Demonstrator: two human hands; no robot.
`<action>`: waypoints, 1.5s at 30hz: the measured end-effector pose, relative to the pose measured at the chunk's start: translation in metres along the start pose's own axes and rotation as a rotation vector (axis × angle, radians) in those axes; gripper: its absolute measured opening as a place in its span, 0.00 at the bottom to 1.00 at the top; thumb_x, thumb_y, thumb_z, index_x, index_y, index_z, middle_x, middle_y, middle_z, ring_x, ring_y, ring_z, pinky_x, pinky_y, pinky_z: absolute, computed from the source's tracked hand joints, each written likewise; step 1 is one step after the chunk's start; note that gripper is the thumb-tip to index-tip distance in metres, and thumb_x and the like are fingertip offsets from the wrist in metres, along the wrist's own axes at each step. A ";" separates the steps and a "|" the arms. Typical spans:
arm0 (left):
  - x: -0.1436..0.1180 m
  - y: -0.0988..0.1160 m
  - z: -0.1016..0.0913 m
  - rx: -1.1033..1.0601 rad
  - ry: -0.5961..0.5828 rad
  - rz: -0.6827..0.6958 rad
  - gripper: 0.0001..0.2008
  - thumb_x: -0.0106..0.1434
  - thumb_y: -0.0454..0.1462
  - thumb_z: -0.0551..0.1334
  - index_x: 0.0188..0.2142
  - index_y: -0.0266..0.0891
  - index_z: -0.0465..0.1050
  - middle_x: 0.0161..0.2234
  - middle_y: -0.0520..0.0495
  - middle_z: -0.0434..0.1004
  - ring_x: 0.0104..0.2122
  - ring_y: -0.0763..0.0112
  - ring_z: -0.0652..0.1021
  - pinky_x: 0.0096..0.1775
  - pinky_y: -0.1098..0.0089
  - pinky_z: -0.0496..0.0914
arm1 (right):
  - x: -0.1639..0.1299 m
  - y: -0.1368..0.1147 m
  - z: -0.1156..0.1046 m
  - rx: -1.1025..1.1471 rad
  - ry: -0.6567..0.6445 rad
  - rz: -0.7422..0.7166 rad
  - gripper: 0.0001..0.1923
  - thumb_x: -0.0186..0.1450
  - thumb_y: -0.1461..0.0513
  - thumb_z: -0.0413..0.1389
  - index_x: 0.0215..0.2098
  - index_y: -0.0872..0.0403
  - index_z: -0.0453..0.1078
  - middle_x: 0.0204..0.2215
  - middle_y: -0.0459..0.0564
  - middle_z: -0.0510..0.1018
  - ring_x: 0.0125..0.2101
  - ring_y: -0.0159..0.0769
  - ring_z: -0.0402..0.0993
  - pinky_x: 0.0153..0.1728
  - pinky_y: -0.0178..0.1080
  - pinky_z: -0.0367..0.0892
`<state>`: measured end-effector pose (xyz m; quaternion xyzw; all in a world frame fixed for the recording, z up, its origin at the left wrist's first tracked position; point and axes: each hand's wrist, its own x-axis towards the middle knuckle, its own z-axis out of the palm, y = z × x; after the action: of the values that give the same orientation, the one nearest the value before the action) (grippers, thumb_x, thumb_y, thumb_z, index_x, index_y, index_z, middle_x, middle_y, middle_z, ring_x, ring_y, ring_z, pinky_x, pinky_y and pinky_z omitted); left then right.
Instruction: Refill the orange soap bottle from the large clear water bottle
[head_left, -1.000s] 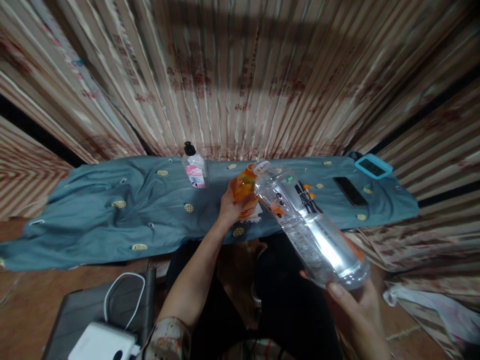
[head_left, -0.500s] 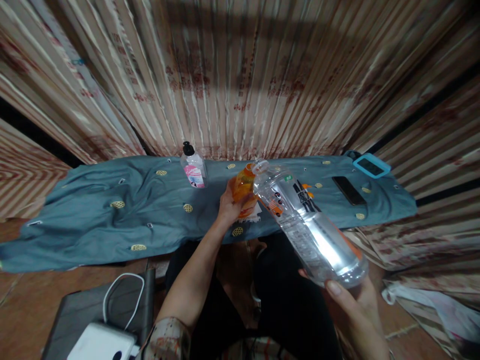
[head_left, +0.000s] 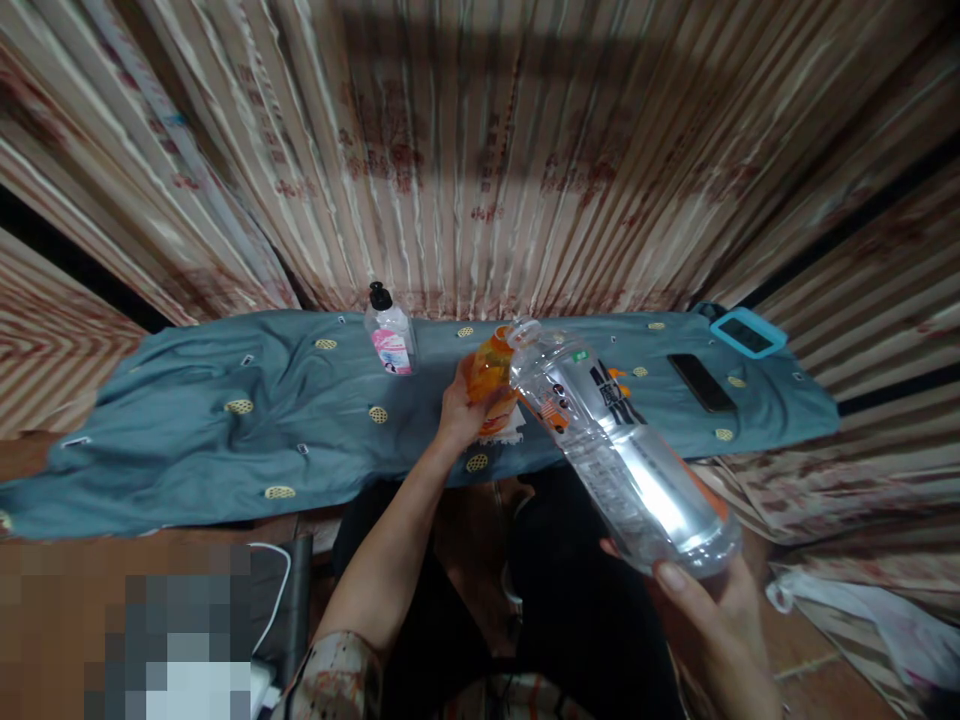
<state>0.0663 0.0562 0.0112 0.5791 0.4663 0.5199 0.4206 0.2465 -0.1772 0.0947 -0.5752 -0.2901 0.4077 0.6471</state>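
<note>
My left hand is wrapped round an orange bottle that stands on the cloth-covered table. In my right hand is a large clear plastic bottle with a silver and orange label, gripped at its base. The clear bottle is tilted, its mouth up against the top of the orange bottle. Whether liquid runs between them I cannot tell. A white scrap of paper or tissue lies under the orange bottle. Just right of the bottle necks, a small orange object shows partly behind the clear bottle.
A pump bottle with a pink label and black top stands left of my hands on the blue-green cloth. At right lie a dark phone and a blue-framed device. Pleated curtains hang behind. The lower left corner is pixelated.
Both hands and bottles keep almost the same pose. The whole view has shifted very slightly, and the lower left corner is now pixelated.
</note>
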 end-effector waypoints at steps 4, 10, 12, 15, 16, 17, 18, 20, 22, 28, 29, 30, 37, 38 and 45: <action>-0.001 0.000 0.000 -0.011 0.004 0.006 0.31 0.56 0.46 0.71 0.57 0.43 0.68 0.51 0.43 0.83 0.51 0.54 0.82 0.56 0.57 0.74 | -0.001 -0.002 0.002 0.008 -0.012 0.001 0.40 0.59 0.58 0.73 0.68 0.42 0.68 0.64 0.52 0.77 0.55 0.49 0.80 0.42 0.40 0.84; 0.000 0.000 0.000 0.011 -0.001 -0.001 0.32 0.56 0.46 0.71 0.58 0.41 0.68 0.52 0.41 0.82 0.52 0.52 0.81 0.56 0.55 0.74 | -0.005 -0.011 0.009 -0.012 0.015 0.036 0.43 0.58 0.56 0.74 0.69 0.42 0.66 0.67 0.53 0.73 0.55 0.50 0.80 0.43 0.41 0.83; 0.000 0.000 0.000 0.025 0.003 -0.003 0.32 0.56 0.46 0.71 0.58 0.41 0.68 0.52 0.41 0.83 0.53 0.52 0.81 0.57 0.55 0.74 | -0.005 -0.012 0.010 -0.022 0.026 0.056 0.45 0.58 0.56 0.74 0.70 0.42 0.65 0.65 0.54 0.76 0.54 0.51 0.80 0.44 0.43 0.83; 0.000 0.001 -0.001 0.031 0.003 -0.007 0.33 0.56 0.46 0.72 0.58 0.41 0.68 0.52 0.41 0.83 0.54 0.52 0.81 0.57 0.55 0.74 | -0.004 -0.010 0.008 -0.037 0.029 0.058 0.46 0.57 0.56 0.74 0.71 0.41 0.64 0.61 0.55 0.79 0.53 0.51 0.81 0.44 0.45 0.82; 0.000 0.002 -0.001 0.031 0.000 -0.006 0.33 0.56 0.46 0.72 0.58 0.41 0.68 0.52 0.42 0.83 0.54 0.52 0.81 0.57 0.55 0.74 | -0.004 -0.009 0.007 -0.039 0.028 0.049 0.46 0.57 0.56 0.75 0.70 0.42 0.64 0.61 0.55 0.79 0.53 0.52 0.81 0.44 0.45 0.82; 0.000 0.002 -0.001 0.031 -0.004 -0.003 0.32 0.56 0.46 0.71 0.58 0.42 0.68 0.52 0.42 0.83 0.54 0.52 0.81 0.57 0.55 0.74 | -0.004 -0.008 0.006 -0.039 0.028 0.042 0.46 0.57 0.56 0.75 0.70 0.42 0.64 0.61 0.55 0.78 0.52 0.53 0.81 0.43 0.46 0.82; -0.001 0.002 -0.001 0.031 -0.008 0.000 0.32 0.57 0.46 0.71 0.58 0.42 0.68 0.53 0.42 0.83 0.54 0.52 0.81 0.57 0.55 0.74 | -0.004 -0.007 0.006 -0.040 0.027 0.036 0.46 0.57 0.56 0.74 0.70 0.42 0.64 0.62 0.56 0.78 0.52 0.53 0.81 0.43 0.48 0.82; -0.001 0.002 -0.001 0.032 -0.008 0.001 0.33 0.57 0.47 0.71 0.59 0.41 0.68 0.53 0.41 0.82 0.54 0.51 0.81 0.57 0.55 0.74 | -0.003 -0.007 0.005 -0.046 0.021 0.032 0.46 0.57 0.55 0.74 0.70 0.42 0.64 0.61 0.57 0.79 0.53 0.55 0.81 0.44 0.50 0.82; -0.001 0.002 -0.001 0.034 -0.004 -0.004 0.34 0.56 0.47 0.71 0.59 0.39 0.67 0.53 0.40 0.82 0.54 0.50 0.81 0.57 0.54 0.74 | -0.003 -0.006 0.005 -0.059 0.018 0.032 0.45 0.57 0.55 0.74 0.70 0.43 0.64 0.59 0.57 0.80 0.54 0.56 0.81 0.44 0.51 0.82; -0.001 0.001 0.000 0.024 0.001 0.017 0.33 0.57 0.47 0.71 0.58 0.41 0.68 0.52 0.41 0.83 0.53 0.51 0.81 0.57 0.54 0.74 | -0.004 -0.008 0.006 -0.052 0.014 0.022 0.44 0.58 0.56 0.74 0.70 0.44 0.65 0.55 0.56 0.82 0.48 0.53 0.84 0.44 0.51 0.83; -0.001 0.001 0.000 0.019 0.001 0.016 0.33 0.56 0.47 0.71 0.58 0.41 0.68 0.52 0.41 0.83 0.53 0.51 0.81 0.57 0.55 0.74 | -0.005 -0.009 0.007 -0.048 0.011 0.031 0.44 0.59 0.56 0.73 0.70 0.43 0.64 0.56 0.55 0.82 0.47 0.50 0.84 0.44 0.50 0.83; -0.001 0.001 0.000 0.014 0.001 0.010 0.33 0.56 0.47 0.71 0.58 0.41 0.68 0.52 0.41 0.83 0.53 0.51 0.81 0.57 0.55 0.74 | -0.005 -0.010 0.008 -0.049 0.009 0.042 0.44 0.59 0.56 0.73 0.70 0.42 0.64 0.57 0.54 0.82 0.47 0.49 0.84 0.45 0.48 0.83; -0.001 -0.002 0.000 -0.005 0.000 0.008 0.33 0.56 0.48 0.71 0.59 0.42 0.68 0.52 0.42 0.83 0.52 0.52 0.82 0.56 0.55 0.75 | -0.005 -0.012 0.009 -0.080 0.028 0.033 0.45 0.57 0.54 0.74 0.70 0.43 0.64 0.62 0.56 0.78 0.52 0.54 0.82 0.44 0.49 0.83; -0.001 -0.002 0.000 -0.002 0.004 0.008 0.33 0.56 0.47 0.71 0.59 0.41 0.68 0.52 0.42 0.83 0.53 0.52 0.82 0.56 0.55 0.75 | -0.005 -0.011 0.009 -0.086 0.033 0.034 0.46 0.57 0.53 0.74 0.70 0.43 0.64 0.60 0.56 0.79 0.52 0.55 0.82 0.45 0.51 0.82; -0.001 -0.001 0.000 0.007 0.004 0.014 0.32 0.56 0.47 0.71 0.58 0.41 0.68 0.52 0.41 0.83 0.53 0.51 0.82 0.56 0.55 0.75 | -0.005 -0.011 0.007 -0.072 0.020 0.059 0.46 0.58 0.54 0.74 0.71 0.42 0.63 0.53 0.54 0.83 0.53 0.54 0.81 0.46 0.51 0.81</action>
<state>0.0659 0.0559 0.0102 0.5826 0.4652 0.5223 0.4140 0.2399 -0.1782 0.1074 -0.6105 -0.2811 0.4100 0.6166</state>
